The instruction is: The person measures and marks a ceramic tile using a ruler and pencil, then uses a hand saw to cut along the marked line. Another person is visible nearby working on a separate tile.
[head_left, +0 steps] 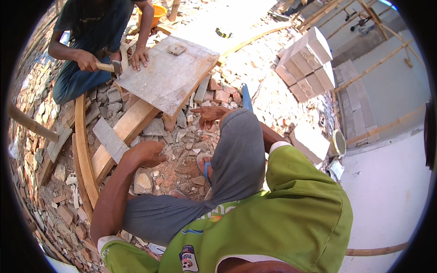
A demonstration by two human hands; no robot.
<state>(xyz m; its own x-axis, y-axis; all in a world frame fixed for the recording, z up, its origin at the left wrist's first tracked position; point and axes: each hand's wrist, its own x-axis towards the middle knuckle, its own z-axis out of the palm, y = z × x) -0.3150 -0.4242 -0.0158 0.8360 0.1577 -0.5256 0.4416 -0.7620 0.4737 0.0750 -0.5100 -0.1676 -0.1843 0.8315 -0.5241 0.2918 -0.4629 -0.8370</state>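
My left hand [149, 154] hangs with its fingers curled in, beside a short grey board piece [110, 140] lying across a wooden beam [129, 122]; nothing shows in it. Past my raised knee, my right hand [211, 115] holds nothing, its index finger stretched toward the board and the others bent apart. In front of me a large square panel [168, 68] lies tilted on the timber, with a small broken piece [176, 48] on top. Across from me a co-worker grips a hammer [109, 67] at the panel's left edge and presses the other hand flat on it.
Broken brick and stone rubble [68, 214] covers the ground. Pale blocks [306, 66] are stacked at the right, with a single block [309, 142] and a bucket [337, 143] nearer me. A blue tool [246, 97] stands behind my knee. Curved timber strips [82, 136] lie left; an orange bucket [157, 15] stands behind.
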